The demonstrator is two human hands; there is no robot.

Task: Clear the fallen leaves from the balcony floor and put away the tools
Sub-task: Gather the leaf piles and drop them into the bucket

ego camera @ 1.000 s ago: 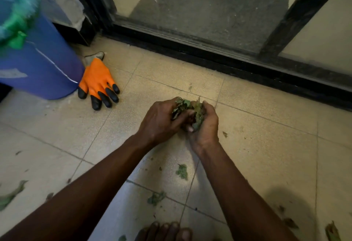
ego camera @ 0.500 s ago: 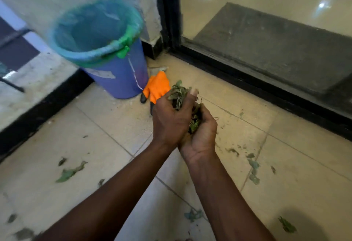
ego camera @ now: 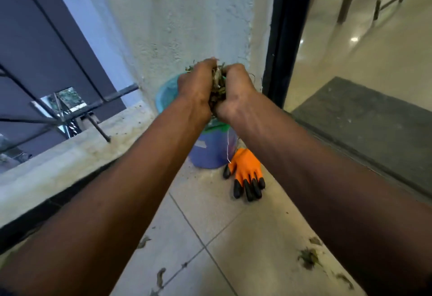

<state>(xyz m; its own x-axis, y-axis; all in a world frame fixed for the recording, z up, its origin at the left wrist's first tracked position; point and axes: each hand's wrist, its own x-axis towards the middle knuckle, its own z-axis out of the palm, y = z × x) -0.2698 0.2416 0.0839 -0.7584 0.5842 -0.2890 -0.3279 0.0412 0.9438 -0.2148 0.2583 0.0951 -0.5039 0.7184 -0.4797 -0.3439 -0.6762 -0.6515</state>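
My left hand (ego camera: 196,87) and my right hand (ego camera: 236,90) are pressed together around a clump of green and dry leaves (ego camera: 217,85), held over the mouth of a blue bin (ego camera: 210,153) lined with a teal bag. The bin stands in the corner against the white wall, mostly hidden behind my hands and forearms. An orange glove with black fingertips (ego camera: 245,174) lies on the tiles just right of the bin. Loose leaf scraps (ego camera: 308,257) remain on the tiled floor near the bottom of the view.
A low concrete ledge with a dark metal railing (ego camera: 70,113) runs along the left. A black door frame (ego camera: 278,38) and a glass pane with a dark mat behind it close off the right side. More leaf bits (ego camera: 160,277) lie on the tiles between my arms.
Both hands lifted the leaf clump off the floor and carried it left and up until it is over the bin. The view swung toward the corner with the bin.
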